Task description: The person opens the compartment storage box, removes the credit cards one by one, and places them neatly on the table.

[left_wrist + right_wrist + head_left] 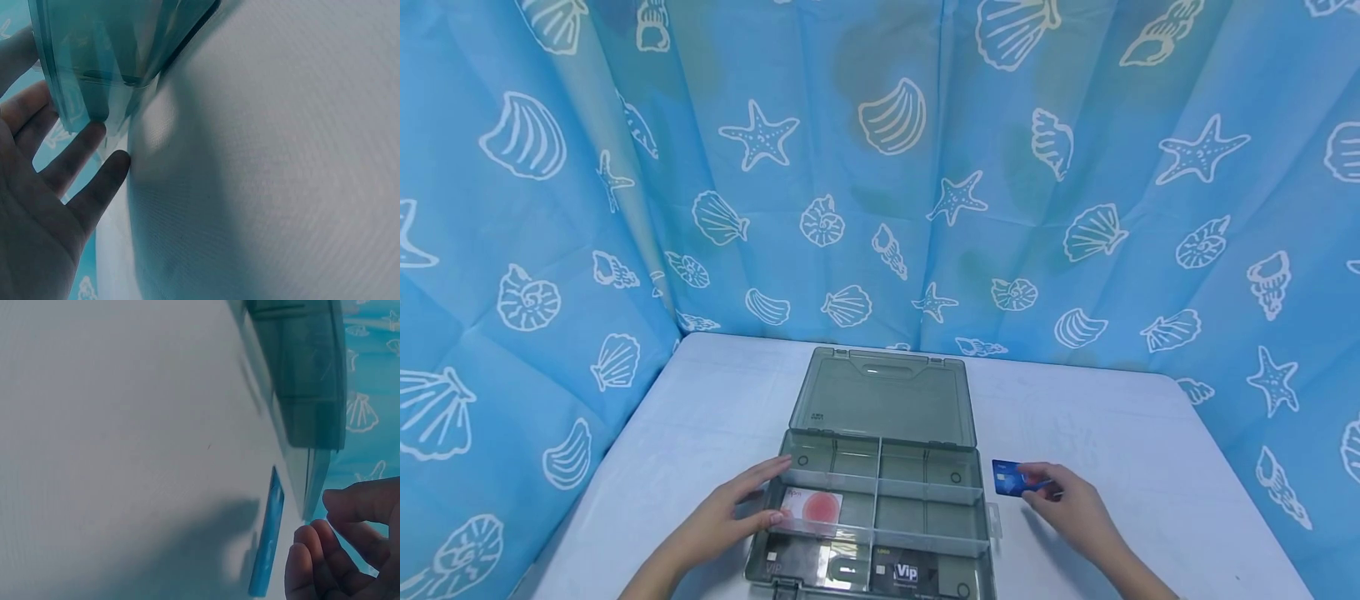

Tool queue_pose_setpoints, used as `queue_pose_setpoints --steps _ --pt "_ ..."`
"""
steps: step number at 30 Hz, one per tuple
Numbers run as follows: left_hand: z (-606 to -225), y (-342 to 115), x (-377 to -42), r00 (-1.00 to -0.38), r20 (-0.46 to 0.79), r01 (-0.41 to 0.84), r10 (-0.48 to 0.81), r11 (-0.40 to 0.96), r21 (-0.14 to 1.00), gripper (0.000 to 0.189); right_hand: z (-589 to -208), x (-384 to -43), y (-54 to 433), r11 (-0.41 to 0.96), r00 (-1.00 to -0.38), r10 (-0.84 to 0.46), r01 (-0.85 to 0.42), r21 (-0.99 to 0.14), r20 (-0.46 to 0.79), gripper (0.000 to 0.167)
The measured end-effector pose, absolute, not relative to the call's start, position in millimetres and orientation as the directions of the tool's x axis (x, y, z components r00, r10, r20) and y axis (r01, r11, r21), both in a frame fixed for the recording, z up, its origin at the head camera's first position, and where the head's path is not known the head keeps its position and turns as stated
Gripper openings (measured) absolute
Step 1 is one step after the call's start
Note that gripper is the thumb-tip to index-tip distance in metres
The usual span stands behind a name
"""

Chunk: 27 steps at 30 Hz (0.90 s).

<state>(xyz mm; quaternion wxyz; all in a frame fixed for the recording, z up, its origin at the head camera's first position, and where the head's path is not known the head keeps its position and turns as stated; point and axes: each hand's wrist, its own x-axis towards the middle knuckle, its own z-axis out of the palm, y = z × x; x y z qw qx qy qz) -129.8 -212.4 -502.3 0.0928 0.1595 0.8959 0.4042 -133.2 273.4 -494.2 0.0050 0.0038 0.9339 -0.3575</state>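
A grey-green clear plastic organizer box [874,529] stands with its hinged lid [883,398] laid back. My left hand [730,508] rests at its left wall, with index finger and thumb at the rim; in the left wrist view its fingers [115,165] are spread beside the wall. To the right of the box, a blue card [1009,478] is under the fingertips of my right hand [1070,504]. The right wrist view shows that blue card [267,534] nearly edge-on close over the table, with the loosely bent fingers [312,544] beside it and a gap between.
Inside the box, a white card with a red circle [812,507] lies in the middle-left compartment. Black cards marked VIP sit in the front left [793,560] and front right [898,571] compartments. A white-covered table [1097,417] meets a blue shell-patterned curtain [850,183].
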Motion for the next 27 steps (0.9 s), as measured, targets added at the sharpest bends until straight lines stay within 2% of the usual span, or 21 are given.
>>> queue_pose_setpoints --steps 14,27 --pt "-504 -214 -129 -0.930 -0.027 0.222 0.365 0.621 0.751 0.071 -477 -121 248 0.688 -0.997 -0.044 0.016 -0.725 -0.064 0.030" --pt "-507 -214 -131 -0.929 -0.024 0.228 0.370 0.622 0.750 0.072 -458 -106 229 0.646 -0.985 -0.124 0.014 -0.763 -0.123 0.031"
